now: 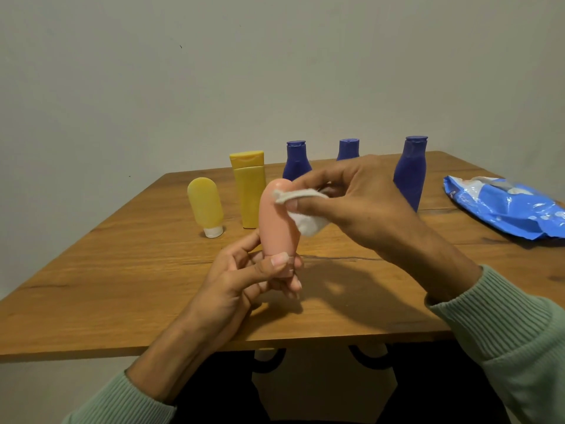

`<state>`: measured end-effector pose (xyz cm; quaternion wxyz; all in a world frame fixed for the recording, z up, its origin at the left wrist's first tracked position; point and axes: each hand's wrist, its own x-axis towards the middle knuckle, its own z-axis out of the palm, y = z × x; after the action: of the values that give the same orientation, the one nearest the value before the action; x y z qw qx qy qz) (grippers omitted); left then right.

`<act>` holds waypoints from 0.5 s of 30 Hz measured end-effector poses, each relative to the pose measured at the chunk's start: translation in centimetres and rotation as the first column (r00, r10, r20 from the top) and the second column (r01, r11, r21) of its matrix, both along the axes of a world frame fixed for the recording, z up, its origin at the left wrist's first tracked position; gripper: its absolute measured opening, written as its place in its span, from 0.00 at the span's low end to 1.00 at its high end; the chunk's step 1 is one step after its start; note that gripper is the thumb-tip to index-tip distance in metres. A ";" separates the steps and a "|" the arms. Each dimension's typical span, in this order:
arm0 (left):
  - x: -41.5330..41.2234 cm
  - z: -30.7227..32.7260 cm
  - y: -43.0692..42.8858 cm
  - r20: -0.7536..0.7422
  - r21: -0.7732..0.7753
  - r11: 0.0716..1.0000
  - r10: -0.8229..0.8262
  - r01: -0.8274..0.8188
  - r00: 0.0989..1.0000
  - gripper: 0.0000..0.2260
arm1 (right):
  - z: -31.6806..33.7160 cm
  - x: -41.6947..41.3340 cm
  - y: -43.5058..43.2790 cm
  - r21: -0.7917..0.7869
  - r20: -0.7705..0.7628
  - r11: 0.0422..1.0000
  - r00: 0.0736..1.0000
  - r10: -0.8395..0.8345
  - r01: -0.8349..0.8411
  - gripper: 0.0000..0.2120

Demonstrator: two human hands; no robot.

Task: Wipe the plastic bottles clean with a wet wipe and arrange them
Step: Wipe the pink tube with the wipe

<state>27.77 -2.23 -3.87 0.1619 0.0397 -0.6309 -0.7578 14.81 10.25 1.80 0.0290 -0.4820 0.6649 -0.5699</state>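
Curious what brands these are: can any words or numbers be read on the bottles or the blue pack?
No text is readable.
Blue wipe pack: small white print near its left end, too blurred to read.
Pink bottle, yellow bottles, blue bottles: no labels show.

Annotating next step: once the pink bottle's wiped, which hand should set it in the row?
Left. The left hand grips the pink bottle at its lower end; the right hand is occupied pinching the wipe against it.
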 end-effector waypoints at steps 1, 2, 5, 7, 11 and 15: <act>0.0 0.0 0.0 0.000 -0.019 1.000 0.014 -0.014 1.000 0.17 | 0.1 0.2 0.0 0.071 -0.069 0.997 0.998 0.014 -0.009 0.08; 0.0 0.0 -0.1 0.008 -0.048 0.998 0.031 -0.031 0.999 0.17 | 0.0 0.3 -0.1 0.103 -0.141 0.995 0.990 0.002 0.012 0.09; 0.0 -0.2 -0.2 0.041 -0.150 0.986 0.082 -0.075 0.996 0.19 | 0.0 0.4 -0.4 0.014 -0.287 0.990 0.949 -0.129 0.139 0.10; 0.0 -0.4 -0.1 0.059 -0.228 0.969 0.114 -0.098 0.992 0.23 | -0.2 0.2 -0.4 -0.082 -0.339 0.974 0.913 -0.226 0.211 0.09; 0.0 -0.7 0.2 0.061 -0.389 0.910 0.178 -0.141 0.982 0.28 | -0.2 0.4 -0.5 -0.117 -0.416 0.953 0.857 -0.303 0.280 0.10; 0.0 -0.8 0.2 0.038 -0.408 0.903 0.164 -0.135 0.986 0.20 | 0.3 2.2 -0.2 0.058 -0.547 0.973 0.823 -0.155 0.222 0.09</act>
<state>27.82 -2.03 -4.64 0.2015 0.0806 -0.7743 -0.5944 16.97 10.03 2.11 -0.1867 -0.5520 0.7232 -0.3707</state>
